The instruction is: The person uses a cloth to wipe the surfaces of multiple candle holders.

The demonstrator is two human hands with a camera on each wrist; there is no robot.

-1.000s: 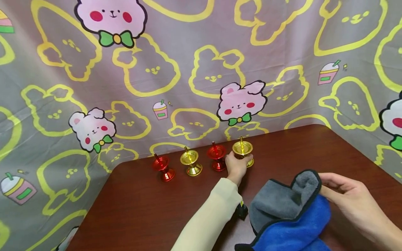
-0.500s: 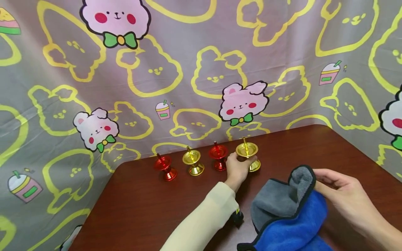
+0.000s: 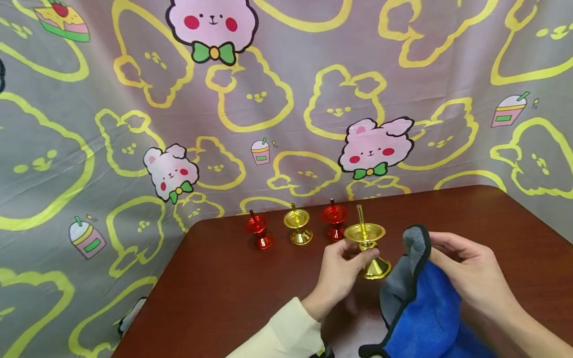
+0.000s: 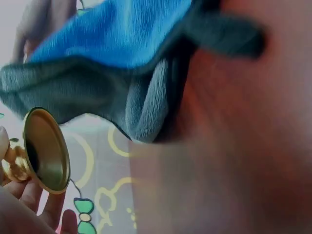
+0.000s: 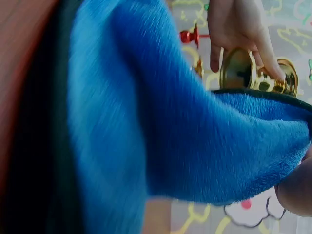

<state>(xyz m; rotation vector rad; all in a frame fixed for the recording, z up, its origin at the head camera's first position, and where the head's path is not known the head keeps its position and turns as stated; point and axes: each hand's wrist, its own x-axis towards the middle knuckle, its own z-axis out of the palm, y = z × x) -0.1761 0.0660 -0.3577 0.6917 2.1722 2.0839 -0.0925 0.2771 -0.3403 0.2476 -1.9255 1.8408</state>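
Note:
A gold candle holder [image 3: 366,237] [image 4: 46,151] [image 5: 243,68] with a thin upright spike is lifted off the brown table [image 3: 233,298]. My left hand [image 3: 353,253] [image 5: 239,24] pinches it at the stem. Just to its right hangs a blue cloth with a grey side [image 3: 418,303] [image 4: 112,63] [image 5: 146,122]. My right hand [image 3: 440,251] grips the cloth's upper edge and holds it up close beside the holder. In the left wrist view the holder's round base faces the camera under the cloth.
A red holder [image 3: 258,231], a gold holder [image 3: 298,226] and another red holder [image 3: 334,221] stand in a row at the table's back edge. A patterned curtain [image 3: 286,124] hangs behind and to the sides.
My left hand has lifted the gold holder out of the back row and brought it nearer, next to the cloth. My right hand has raised the cloth's edge toward it.

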